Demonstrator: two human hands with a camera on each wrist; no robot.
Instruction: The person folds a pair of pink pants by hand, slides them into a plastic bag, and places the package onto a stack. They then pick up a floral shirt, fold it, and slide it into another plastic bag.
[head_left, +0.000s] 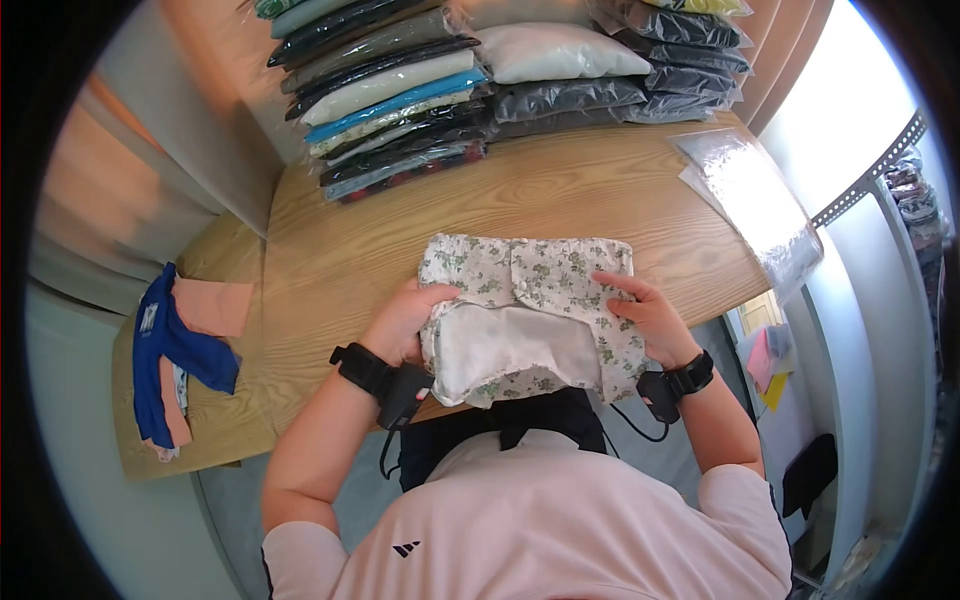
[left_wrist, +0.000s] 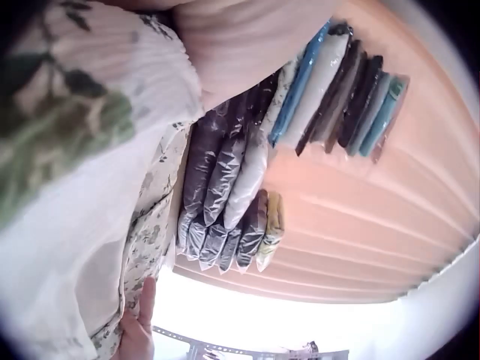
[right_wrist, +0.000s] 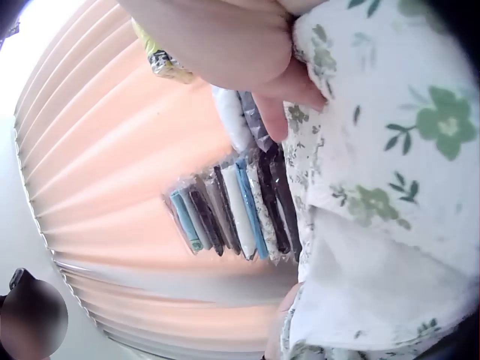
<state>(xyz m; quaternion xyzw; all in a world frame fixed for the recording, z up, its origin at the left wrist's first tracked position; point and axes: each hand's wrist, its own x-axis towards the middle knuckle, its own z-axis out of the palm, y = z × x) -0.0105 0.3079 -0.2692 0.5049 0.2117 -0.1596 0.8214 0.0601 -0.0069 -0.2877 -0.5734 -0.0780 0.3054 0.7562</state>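
A white garment (head_left: 555, 270) with a green floral print is spread between both hands near the table's front edge, its plain white inner side (head_left: 510, 345) showing below a printed band. My left hand (head_left: 405, 315) grips its left edge, thumb on top and the other fingers hidden behind the cloth. On the opposite edge, my right hand (head_left: 655, 325) holds the fabric, its index finger stretched across the print. In the right wrist view, the printed cloth (right_wrist: 405, 127) fills the right side beside that hand (right_wrist: 247, 45).
Stacks of bagged folded clothes (head_left: 390, 100) and a white bagged bundle (head_left: 560, 52) stand along the back of the wooden table (head_left: 350, 260). Clear plastic bags (head_left: 750, 195) lie at the right edge. A blue garment (head_left: 155, 350) and peach cloth (head_left: 212, 305) lie at left.
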